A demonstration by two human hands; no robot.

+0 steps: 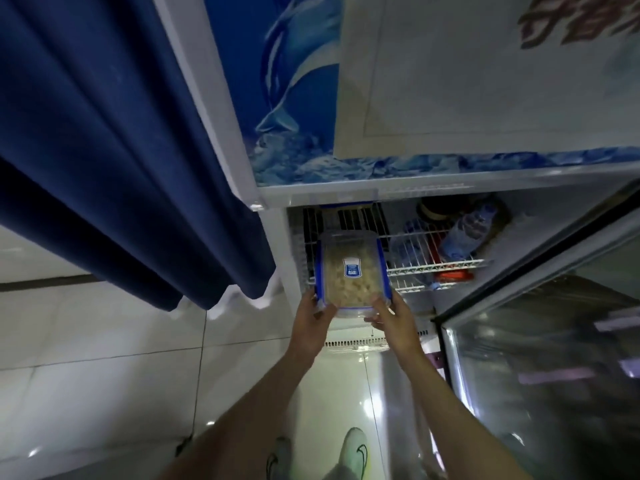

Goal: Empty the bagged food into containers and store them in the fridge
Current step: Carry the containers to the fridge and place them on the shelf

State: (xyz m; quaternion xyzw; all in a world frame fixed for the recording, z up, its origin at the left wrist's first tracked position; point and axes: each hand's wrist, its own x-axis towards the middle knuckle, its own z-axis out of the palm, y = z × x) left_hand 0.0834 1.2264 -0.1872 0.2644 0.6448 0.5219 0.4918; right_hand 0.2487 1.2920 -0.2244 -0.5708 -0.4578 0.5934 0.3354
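A clear lidded container (351,271) with blue clips, full of pale food pieces, is held level at the front of the fridge's white wire shelf (433,263). My left hand (313,320) grips its near left corner. My right hand (389,315) grips its near right corner. The container's far end reaches over the shelf's left part. The fridge (311,192) stands open, its glass door (540,341) swung out to the right.
Water bottles (464,233) and a red item lie on the right of the wire shelf, with a dark jar behind. A dark blue curtain (114,150) hangs at the left, close to the fridge's side. Glossy floor tiles and my shoes are below.
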